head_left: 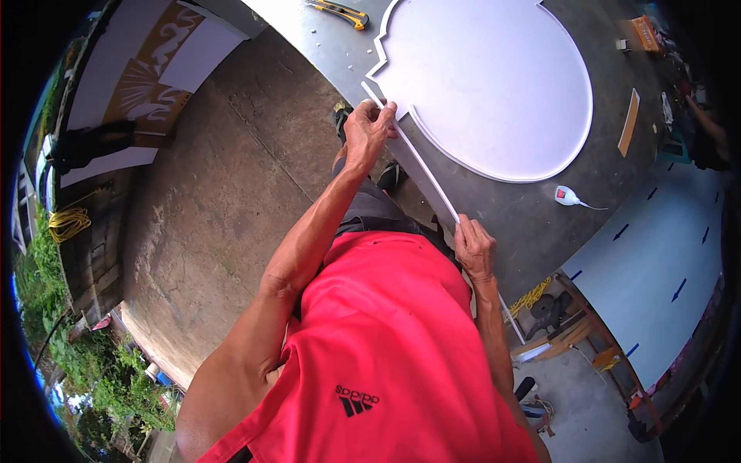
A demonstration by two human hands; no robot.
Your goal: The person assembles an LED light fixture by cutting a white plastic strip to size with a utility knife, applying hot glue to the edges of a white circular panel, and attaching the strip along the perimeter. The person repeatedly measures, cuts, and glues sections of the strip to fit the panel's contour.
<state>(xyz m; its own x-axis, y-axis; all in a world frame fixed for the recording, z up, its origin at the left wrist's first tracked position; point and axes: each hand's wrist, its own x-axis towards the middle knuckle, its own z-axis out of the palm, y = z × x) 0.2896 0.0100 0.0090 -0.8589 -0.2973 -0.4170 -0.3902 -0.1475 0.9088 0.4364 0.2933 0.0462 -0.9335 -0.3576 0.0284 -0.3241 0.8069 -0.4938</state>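
Observation:
A long, thin white strip (427,167) runs slantwise across my front, along the near edge of the table. My left hand (370,133) pinches it near its far end. Lower down, my right hand (475,248) closes round the same strip, whose tail hangs past that hand toward the floor. Just beyond my left hand lies a large white rounded panel (494,85) with a notched left side. A narrow raised white edging (463,163) follows its curve, and one end of the edging stands slightly away from the panel near my left fingers.
On the grey table (525,239) are a yellow utility knife (340,14), a small white glue bottle (567,196) with a thin nozzle, and a brown strip (629,123). A pale blue sheet (656,262) stands at the right. Yellow rope (69,224) hangs at the left.

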